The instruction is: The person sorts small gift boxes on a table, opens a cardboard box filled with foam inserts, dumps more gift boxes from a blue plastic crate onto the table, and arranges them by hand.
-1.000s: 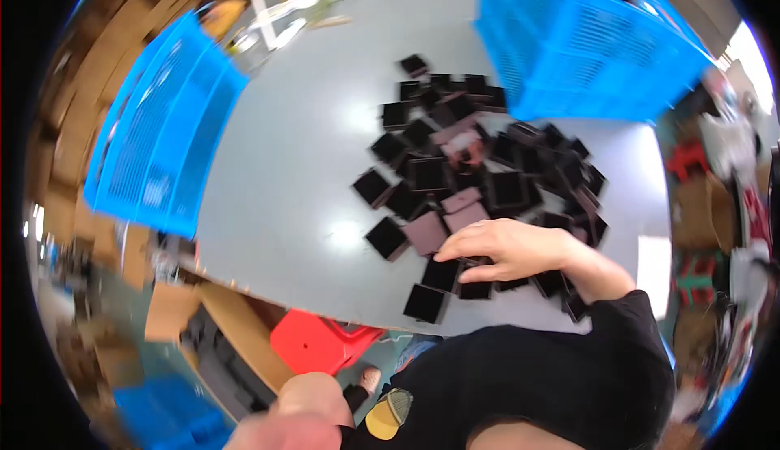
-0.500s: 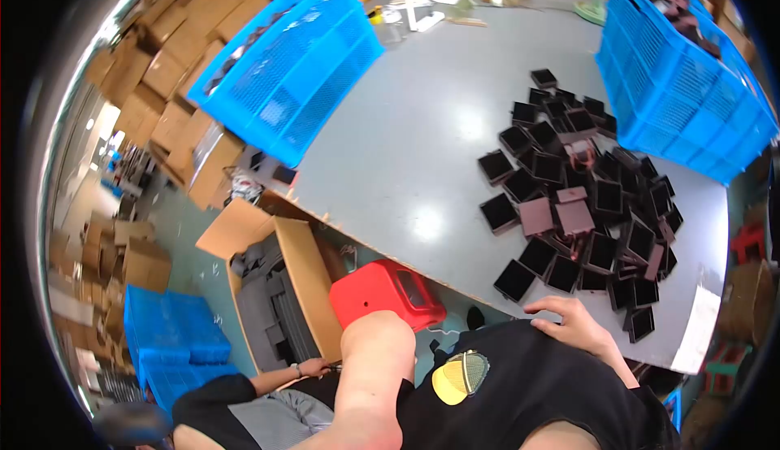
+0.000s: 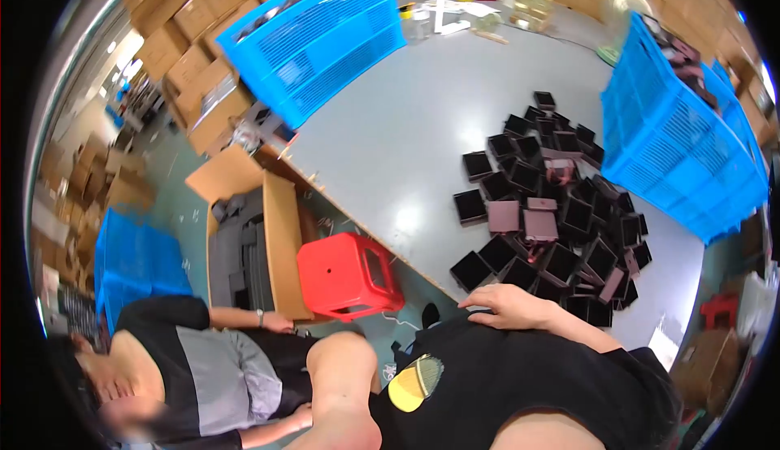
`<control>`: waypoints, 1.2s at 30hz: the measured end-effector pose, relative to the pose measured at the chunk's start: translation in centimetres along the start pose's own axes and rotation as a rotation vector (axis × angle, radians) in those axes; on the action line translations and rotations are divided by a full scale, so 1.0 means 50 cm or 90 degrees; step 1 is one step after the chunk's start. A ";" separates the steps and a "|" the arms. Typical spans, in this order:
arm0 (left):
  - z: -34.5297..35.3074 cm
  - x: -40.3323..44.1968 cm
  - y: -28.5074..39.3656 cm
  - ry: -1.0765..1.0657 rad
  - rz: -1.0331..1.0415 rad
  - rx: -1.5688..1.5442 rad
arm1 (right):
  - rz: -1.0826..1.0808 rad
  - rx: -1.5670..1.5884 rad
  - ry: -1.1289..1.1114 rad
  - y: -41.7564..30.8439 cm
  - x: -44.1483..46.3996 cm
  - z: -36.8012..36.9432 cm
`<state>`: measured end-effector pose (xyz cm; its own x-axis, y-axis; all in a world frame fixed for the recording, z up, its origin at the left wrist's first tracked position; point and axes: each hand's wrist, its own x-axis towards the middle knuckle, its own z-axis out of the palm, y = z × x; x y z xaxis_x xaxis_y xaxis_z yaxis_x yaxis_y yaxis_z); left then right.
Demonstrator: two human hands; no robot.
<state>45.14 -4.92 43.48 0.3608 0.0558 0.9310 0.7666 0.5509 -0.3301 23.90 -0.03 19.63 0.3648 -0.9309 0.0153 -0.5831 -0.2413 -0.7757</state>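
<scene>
My right hand (image 3: 512, 308) is at the table's near edge, in front of my black shirt. Its fingers are loosely bent and apart, and I see nothing in them. Just beyond it, a heap of small black open boxes (image 3: 561, 263) covers the right part of the table. Among them lie mauve box pieces (image 3: 540, 225) and a pinkish strap-like piece (image 3: 559, 171). A bare, bent limb (image 3: 343, 369), apparently my left arm, rises at the bottom centre. My left hand itself is out of view.
Blue crates (image 3: 325, 52) (image 3: 674, 133) stand on the grey table (image 3: 366, 149). A red stool (image 3: 345, 275) and an open carton (image 3: 280, 247) with dark grey pieces are at the left. Beside them is another person (image 3: 195, 369). Stacked cartons (image 3: 195, 19) line the back.
The view has turned, so the table and boxes appear farther left and more of the other person shows. My right hand stays by the table edge.
</scene>
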 end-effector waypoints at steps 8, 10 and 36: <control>0.108 -0.219 -0.075 -0.120 -0.532 0.303 | 0.094 0.086 0.137 0.055 -0.173 0.078; 0.090 -0.317 -0.094 -0.329 -0.662 0.342 | 0.134 0.089 0.200 0.058 -0.244 0.084; 0.459 -0.749 -0.270 -0.470 -1.066 -0.136 | 0.812 0.031 0.780 -0.041 -0.855 0.299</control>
<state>9.08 4.64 16.64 -0.9927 -0.0308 0.1166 0.1015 0.3083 0.9459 20.36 44.34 11.10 -0.9726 -0.1725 -0.1555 -0.0159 0.7175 -0.6964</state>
